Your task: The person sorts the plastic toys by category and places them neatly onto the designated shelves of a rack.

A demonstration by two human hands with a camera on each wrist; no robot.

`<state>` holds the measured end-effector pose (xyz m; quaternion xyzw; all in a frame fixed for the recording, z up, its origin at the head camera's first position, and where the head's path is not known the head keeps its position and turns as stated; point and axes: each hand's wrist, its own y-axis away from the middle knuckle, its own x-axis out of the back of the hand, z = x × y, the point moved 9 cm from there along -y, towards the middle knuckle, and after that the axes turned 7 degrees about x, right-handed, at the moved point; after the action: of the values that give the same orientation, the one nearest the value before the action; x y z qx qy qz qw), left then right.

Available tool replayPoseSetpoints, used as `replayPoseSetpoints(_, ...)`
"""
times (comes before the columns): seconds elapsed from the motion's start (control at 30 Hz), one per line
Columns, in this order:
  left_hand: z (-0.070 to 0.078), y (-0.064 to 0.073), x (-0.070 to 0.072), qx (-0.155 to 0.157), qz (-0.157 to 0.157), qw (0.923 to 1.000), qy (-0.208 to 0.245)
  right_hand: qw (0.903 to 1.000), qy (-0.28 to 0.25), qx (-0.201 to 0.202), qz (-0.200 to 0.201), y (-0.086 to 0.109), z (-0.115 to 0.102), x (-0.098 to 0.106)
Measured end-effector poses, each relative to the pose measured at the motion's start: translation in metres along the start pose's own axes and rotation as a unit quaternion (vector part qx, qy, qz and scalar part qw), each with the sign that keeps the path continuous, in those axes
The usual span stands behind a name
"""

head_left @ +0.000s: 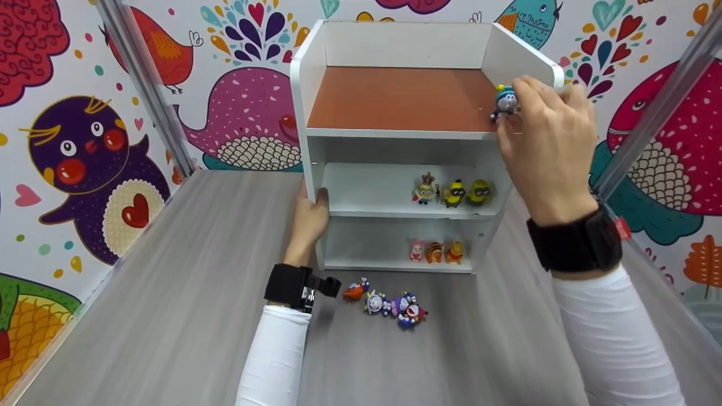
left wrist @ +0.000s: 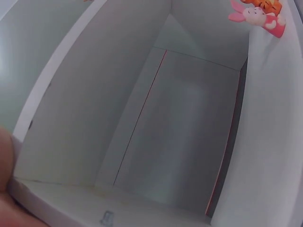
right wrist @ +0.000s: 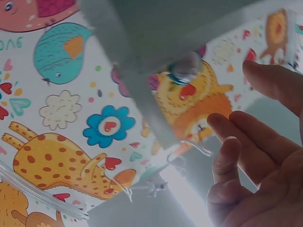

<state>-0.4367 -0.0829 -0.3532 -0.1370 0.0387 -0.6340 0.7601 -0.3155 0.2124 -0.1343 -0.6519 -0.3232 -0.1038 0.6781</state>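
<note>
A small figurine with a blue-and-yellow hat (head_left: 506, 100) stands at the right front of the brown top board of a white shelf unit (head_left: 389, 133). Just beside it is my right hand (head_left: 550, 135), thumb and fingers spread apart; in the right wrist view a gap shows between the fingertips (right wrist: 220, 120) and the blurred figurine (right wrist: 185, 70). My left hand (head_left: 310, 217) grips the unit's left side panel, thumb in front and fingers behind, partly hidden. Several small figurines (head_left: 376, 303) lie in a cluster on the grey surface before the unit.
Three yellow minion figurines (head_left: 453, 193) stand on the middle shelf, at the right. On the bottom shelf are a pink piglet (head_left: 416, 250), an orange tiger (head_left: 434, 252) and a yellow bear (head_left: 454, 252). Cartoon-printed walls (head_left: 242, 107) surround the grey surface (head_left: 186, 270).
</note>
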Motion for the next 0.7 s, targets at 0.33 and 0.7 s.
replayPoseSetpoints(0.33, 0.004, 0.004, -0.005, -0.029, -0.006, 0.9993, 0.022, 0.9960, -0.060, 0.065, -0.012, 0.070, -0.023, -0.015)
replayPoseSetpoints(0.7, 0.003, 0.002, 0.000, -0.029, 0.004, 0.9995, 0.014, 0.9595, -0.121, 0.148, -0.207, 0.141, -0.052, -0.102)
